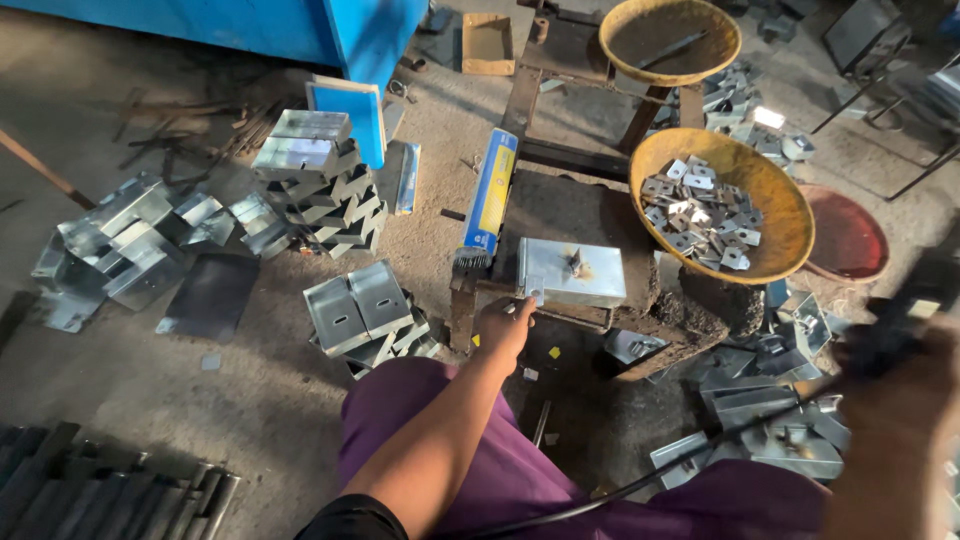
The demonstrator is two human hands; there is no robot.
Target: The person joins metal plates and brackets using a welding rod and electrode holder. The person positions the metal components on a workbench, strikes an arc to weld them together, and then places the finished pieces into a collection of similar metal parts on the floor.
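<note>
Reaching forward from above a purple-clad lap, left hand (pixel 503 328) with fingers pinched together on the near edge of a flat grey metal box (pixel 572 271). Box resting on a rough, dark work stand (pixel 560 215), a small bracket standing on its top face. Lying along the stand's left edge, a long blue and yellow carton (pixel 489 196), one end just beside the box.

Blurred at the far right, right hand (pixel 900 395) closed round a dark tool handle (pixel 905 320); a black cable (pixel 640 480) trailing from it down across the lap. Exact grip hard to tell through the blur.

Just right of the box, a yellow bowl (pixel 775 245) holding a heap of small square metal plates (pixel 700 212). Behind it, a second yellow bowl (pixel 705 60) with a thin rod lying inside. Beyond the nearer bowl's right rim, a dark red dish (pixel 850 235) on the floor.

Left of the stand, on the dusty floor: a stack of folded metal boxes (pixel 320 185), a lower stack (pixel 360 305) nearer the knee, and a loose pile (pixel 125 240) farther left. More box parts (pixel 770 410) scattered under the right forearm. Dark rods (pixel 100 490) bundled at the bottom left corner. Blue cabinet (pixel 370 35) at the top.
</note>
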